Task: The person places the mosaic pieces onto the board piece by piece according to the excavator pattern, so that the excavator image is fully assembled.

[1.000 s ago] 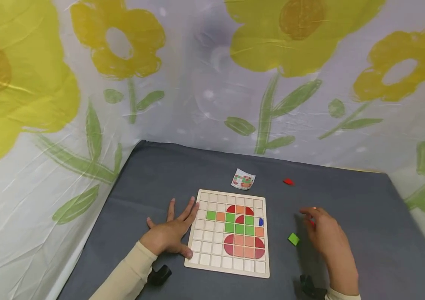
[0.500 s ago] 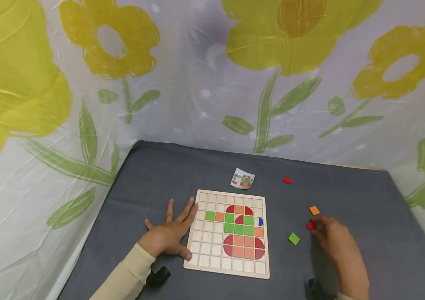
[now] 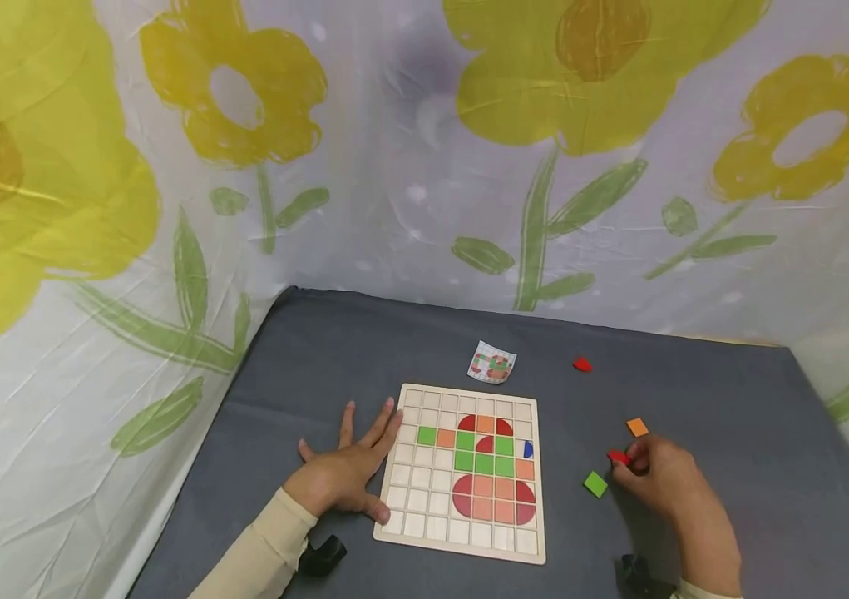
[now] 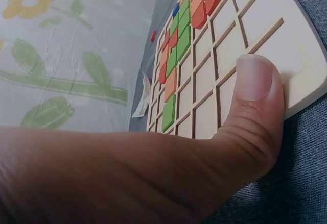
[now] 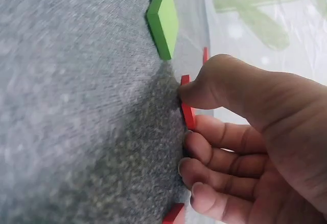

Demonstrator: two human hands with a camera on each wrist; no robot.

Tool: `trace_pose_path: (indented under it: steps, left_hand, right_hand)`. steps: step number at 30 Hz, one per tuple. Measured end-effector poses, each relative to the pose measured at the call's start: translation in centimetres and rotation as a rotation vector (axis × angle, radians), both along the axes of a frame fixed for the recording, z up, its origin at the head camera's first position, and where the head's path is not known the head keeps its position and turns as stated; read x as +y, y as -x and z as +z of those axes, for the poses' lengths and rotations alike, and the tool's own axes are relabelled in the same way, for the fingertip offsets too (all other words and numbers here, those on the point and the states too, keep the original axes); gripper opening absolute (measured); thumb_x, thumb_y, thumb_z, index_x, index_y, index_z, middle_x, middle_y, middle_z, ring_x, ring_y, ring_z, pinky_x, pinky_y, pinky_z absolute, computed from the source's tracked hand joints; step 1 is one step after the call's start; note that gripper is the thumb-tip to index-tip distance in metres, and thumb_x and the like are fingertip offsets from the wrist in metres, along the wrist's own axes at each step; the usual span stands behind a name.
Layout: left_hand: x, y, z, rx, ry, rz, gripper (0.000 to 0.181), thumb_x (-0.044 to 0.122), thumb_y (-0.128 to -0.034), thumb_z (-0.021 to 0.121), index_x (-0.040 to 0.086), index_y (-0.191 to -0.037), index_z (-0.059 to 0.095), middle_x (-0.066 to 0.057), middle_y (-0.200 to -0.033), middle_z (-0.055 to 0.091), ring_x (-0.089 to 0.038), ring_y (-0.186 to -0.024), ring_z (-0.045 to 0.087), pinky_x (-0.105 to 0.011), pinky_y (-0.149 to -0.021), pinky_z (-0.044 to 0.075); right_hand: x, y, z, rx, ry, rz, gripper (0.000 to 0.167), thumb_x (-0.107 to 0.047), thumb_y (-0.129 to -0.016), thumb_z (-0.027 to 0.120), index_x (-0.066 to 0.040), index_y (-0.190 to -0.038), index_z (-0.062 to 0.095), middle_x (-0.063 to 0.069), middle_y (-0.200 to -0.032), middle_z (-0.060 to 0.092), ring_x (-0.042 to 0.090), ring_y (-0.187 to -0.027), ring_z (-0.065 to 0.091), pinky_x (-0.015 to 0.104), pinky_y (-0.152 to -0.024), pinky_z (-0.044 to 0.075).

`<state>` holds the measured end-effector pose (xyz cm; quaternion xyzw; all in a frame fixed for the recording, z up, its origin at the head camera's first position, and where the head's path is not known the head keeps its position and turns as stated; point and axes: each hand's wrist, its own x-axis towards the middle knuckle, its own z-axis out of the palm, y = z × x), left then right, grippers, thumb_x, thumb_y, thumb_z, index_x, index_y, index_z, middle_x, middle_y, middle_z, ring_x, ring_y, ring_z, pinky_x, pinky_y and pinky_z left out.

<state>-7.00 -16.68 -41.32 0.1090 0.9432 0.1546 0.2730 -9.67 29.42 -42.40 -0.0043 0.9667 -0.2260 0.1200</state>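
A wooden grid board (image 3: pixel 412 526) lies on the dark cloth, its right half partly filled with red, orange and green pieces and one blue piece (image 3: pixel 528 449). My left hand (image 3: pixel 345 477) has its fingers spread at the board's left edge. In the left wrist view its thumb (image 4: pixel 255 89) rests on a corner of the board. To the right of the board, my right hand (image 3: pixel 667 476) pinches a red piece (image 5: pixel 188 113) between thumb and index finger, low over the cloth. A green square tile (image 3: pixel 595 484) and an orange square tile (image 3: pixel 637 427) lie near that hand.
A small printed pattern card (image 3: pixel 491 363) lies behind the board. Farther right sits another red piece (image 3: pixel 582 364). One more red piece (image 5: pixel 174 214) shows low in the right wrist view. A flower-printed curtain (image 3: pixel 394 208) hangs behind the table.
My right hand has come away from the orange tile, uncovering it, and has taken hold of the red piece beside it. My left hand stays at the board's edge.
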Motion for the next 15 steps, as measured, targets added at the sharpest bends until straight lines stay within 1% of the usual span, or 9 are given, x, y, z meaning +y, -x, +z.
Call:
trace_pose_path:
  steps: [3,5,7,9,11,15]
  left_hand:
    - [0.1,-0.1,-0.1,0.007,-0.009,-0.002,0.142,0.051,-0.0656,0.095,0.031,-0.172,0.003,0.009,-0.178,-0.011,-0.046,-0.159,-0.020,-0.099,-0.092,0.004]
    - [0.2,0.0,-0.1,0.010,-0.017,-0.003,0.142,0.050,-0.0657,0.096,0.031,-0.172,0.003,0.009,-0.178,-0.011,-0.046,-0.159,-0.021,-0.099,-0.092,0.003]
    - [0.3,0.0,-0.1,0.010,-0.022,-0.003,0.142,0.050,-0.0659,0.095,0.031,-0.172,0.003,0.009,-0.178,-0.011,-0.046,-0.159,-0.021,-0.099,-0.091,0.003]
    - [0.3,-0.1,-0.1,0.003,-0.019,-0.003,0.143,0.050,-0.0658,0.096,0.031,-0.172,0.003,0.009,-0.178,-0.011,-0.046,-0.159,-0.021,-0.099,-0.092,0.003]
    - [0.2,-0.1,-0.1,-0.003,-0.015,-0.002,0.142,0.049,-0.0659,0.096,0.031,-0.172,0.003,0.009,-0.178,-0.010,-0.045,-0.159,-0.020,-0.099,-0.092,0.003]
    - [0.2,-0.1,-0.1,-0.005,-0.009,-0.001,0.142,0.049,-0.0663,0.096,0.031,-0.172,0.003,0.009,-0.178,-0.011,-0.045,-0.159,-0.020,-0.099,-0.091,0.003]
  right_hand:
    - [-0.4,0.0,0.3,0.041,0.011,0.007,0.032,-0.025,-0.090,0.080,-0.001,-0.102,0.064,0.006,-0.092,0.072,0.022,-0.083,0.066,0.043,-0.072,0.054]
    - [-1.3,0.1,0.9,0.082,0.018,0.020,0.031,-0.025,-0.089,0.080,-0.001,-0.102,0.065,0.007,-0.092,0.072,0.022,-0.082,0.066,0.041,-0.070,0.054]
    - [-2.8,0.3,1.7,0.145,0.034,0.052,0.029,-0.022,-0.088,0.081,-0.001,-0.101,0.065,0.008,-0.093,0.072,0.021,-0.080,0.065,0.040,-0.067,0.053]
    - [-4.8,0.6,2.4,0.209,0.053,0.100,0.028,-0.021,-0.088,0.082,-0.002,-0.100,0.066,0.009,-0.093,0.070,0.020,-0.077,0.063,0.038,-0.065,0.052]
    - [-7.2,1.0,3.1,0.256,0.071,0.153,0.026,-0.021,-0.088,0.082,-0.003,-0.101,0.067,0.008,-0.094,0.068,0.020,-0.078,0.062,0.035,-0.064,0.051]
    - [-12.6,1.5,3.7,0.333,0.081,0.250,0.023,-0.022,-0.089,0.082,-0.009,-0.101,0.068,0.003,-0.096,0.065,0.016,-0.076,0.059,0.033,-0.063,0.049]
